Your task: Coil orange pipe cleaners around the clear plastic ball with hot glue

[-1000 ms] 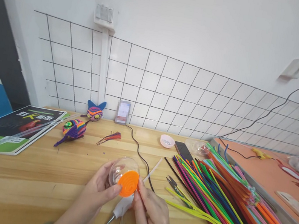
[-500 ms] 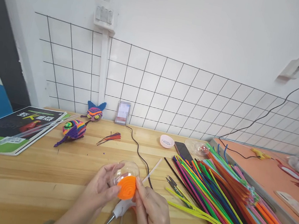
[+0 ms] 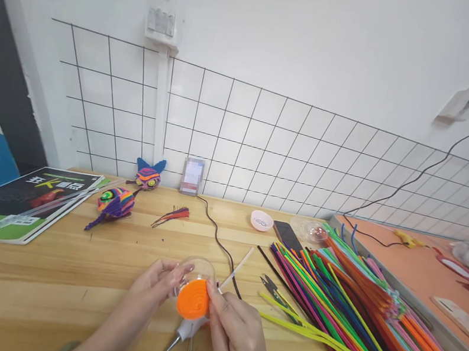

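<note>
Between my hands is a clear plastic ball or half-ball (image 3: 201, 267); its exact shape is hard to make out. My left hand (image 3: 157, 285) grips its left side with thumb and fingers. In front of it sits an orange coiled pipe-cleaner disc (image 3: 193, 299), facing me. My right hand (image 3: 236, 328) pinches the disc's right edge between thumb and fingertips. Below them a white glue gun (image 3: 189, 328) lies on the table with its metal nozzle toward me, partly hidden by the disc and my right hand. A glue stick (image 3: 238, 269) sticks out behind it.
Colourful pipe cleaners (image 3: 348, 302) spread over the right side, with thread snips (image 3: 279, 297) beside them. Farther back are a pink bowl (image 3: 261, 221), a phone (image 3: 287, 235) and clear plastic shells (image 3: 312, 232). At left lie two striped figures (image 3: 116, 204) (image 3: 149, 175) and a book (image 3: 18, 202).
The orange disc has shifted slightly left and down and turned more fully toward me. My left fingers have moved up along the clear plastic piece, off the disc's edge.
</note>
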